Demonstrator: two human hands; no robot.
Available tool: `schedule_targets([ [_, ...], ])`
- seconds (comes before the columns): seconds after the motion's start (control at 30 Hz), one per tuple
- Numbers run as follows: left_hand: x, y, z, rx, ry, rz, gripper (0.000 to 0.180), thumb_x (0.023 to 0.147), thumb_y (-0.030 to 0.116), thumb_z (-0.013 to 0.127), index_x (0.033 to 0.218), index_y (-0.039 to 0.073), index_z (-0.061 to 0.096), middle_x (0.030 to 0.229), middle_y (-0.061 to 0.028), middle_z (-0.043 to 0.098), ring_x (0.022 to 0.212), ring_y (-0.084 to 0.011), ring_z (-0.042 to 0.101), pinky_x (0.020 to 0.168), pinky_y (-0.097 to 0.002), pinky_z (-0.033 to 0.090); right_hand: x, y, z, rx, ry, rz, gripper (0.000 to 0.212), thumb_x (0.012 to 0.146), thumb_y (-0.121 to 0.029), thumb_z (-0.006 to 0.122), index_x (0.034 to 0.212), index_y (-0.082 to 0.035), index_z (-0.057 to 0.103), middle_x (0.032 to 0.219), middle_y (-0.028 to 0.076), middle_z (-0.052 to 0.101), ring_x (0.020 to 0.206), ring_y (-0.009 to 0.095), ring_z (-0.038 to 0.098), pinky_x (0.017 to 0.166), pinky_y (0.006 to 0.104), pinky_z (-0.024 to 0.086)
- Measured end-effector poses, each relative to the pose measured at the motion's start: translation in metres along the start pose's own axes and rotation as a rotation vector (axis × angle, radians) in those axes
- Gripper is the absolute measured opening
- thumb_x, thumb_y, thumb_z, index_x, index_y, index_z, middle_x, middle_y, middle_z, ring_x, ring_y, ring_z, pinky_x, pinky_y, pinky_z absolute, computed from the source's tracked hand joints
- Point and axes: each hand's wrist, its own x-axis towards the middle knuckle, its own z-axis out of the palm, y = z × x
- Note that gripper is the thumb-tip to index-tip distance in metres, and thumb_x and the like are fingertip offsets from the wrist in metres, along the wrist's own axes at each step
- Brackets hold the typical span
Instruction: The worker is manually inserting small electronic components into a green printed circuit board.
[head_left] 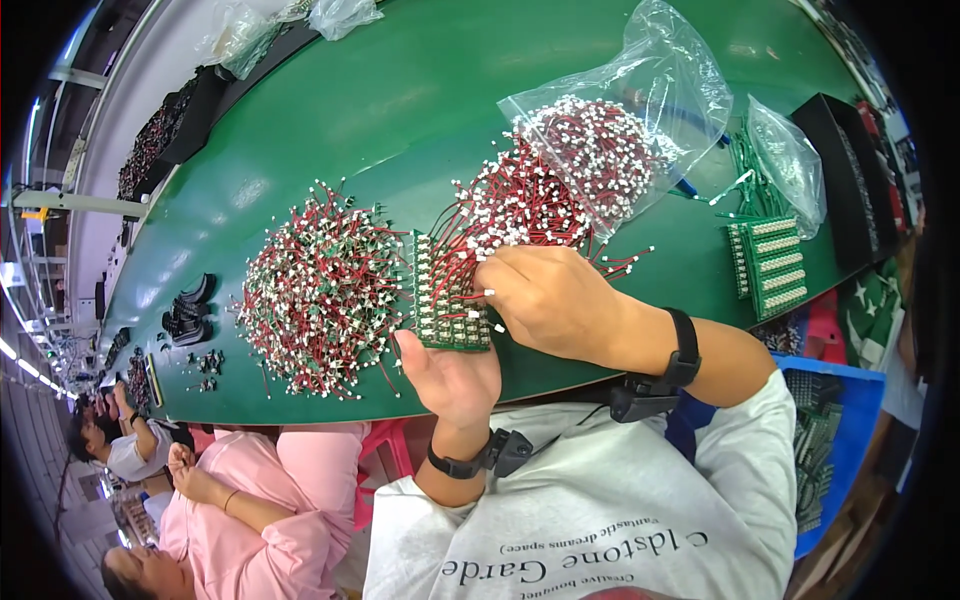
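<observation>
One green board (447,312) lies clasped in the left hand (462,383) by the bench's (350,95) near edge; the right hand (553,298) bends over red leads (458,266) beside it, grip too hidden to tell. Seating leads seems the step, the next move wanting a steady board; a wire heap (320,290) lies leftward, a second heap (515,195) toward the far edge.

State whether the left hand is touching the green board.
Touching. The head view shows the lower end of the green board against the left hand.

One head-worn fisheye looks down, close over the left hand (458,385) and right hand (555,300).
</observation>
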Motion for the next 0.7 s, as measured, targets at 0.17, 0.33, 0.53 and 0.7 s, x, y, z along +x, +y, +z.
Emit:
schedule_targets([
  [0.17,0.001,0.002,-0.005,-0.097,-0.033,-0.05,0.069,0.1,0.052,0.03,0.134,-0.006,0.046,0.131,-0.0181,0.054,0.123,-0.0295,0.05,0.105,-0.0425,0.036,0.002,0.0,0.002,-0.032,0.002,-0.01,0.016,0.074,-0.003,0.069,0.084,-0.002,0.056,0.073,0.011,0.058,0.066,0.03,0.062,0.055,0.0377,0.05],
  [0.33,0.015,0.011,-0.009,-0.121,0.027,-0.008,0.072,0.1,0.053,0.027,0.138,-0.006,0.043,0.136,-0.0229,0.051,0.126,-0.0357,0.049,0.109,-0.0483,0.035,0.009,0.011,-0.023,0.035,0.135,-0.015,0.011,0.078,-0.007,0.072,0.085,-0.004,0.064,0.072,0.008,0.061,0.062,0.026,0.062,0.051,0.0361,0.048],
  [0.53,0.021,0.031,-0.026,-0.207,0.094,0.071,0.071,0.1,0.053,0.03,0.138,-0.004,0.044,0.136,-0.0239,0.052,0.126,-0.0381,0.049,0.11,-0.052,0.034,0.009,0.03,-0.033,-0.154,-0.14,0.048,0.02,0.074,-0.01,0.074,0.093,-0.01,0.068,0.087,0.005,0.058,0.079,0.024,0.06,0.062,0.0369,0.05],
  [0.7,0.016,0.032,-0.031,-0.008,0.225,0.043,0.066,0.098,0.054,0.034,0.144,0.008,0.041,0.14,-0.0175,0.05,0.124,-0.0389,0.051,0.106,-0.0553,0.037,0.006,0.027,-0.028,-0.17,-0.32,0.079,0.031,0.069,-0.013,0.078,0.098,-0.012,0.066,0.095,0.004,0.055,0.092,0.024,0.055,0.071,0.0379,0.05],
])
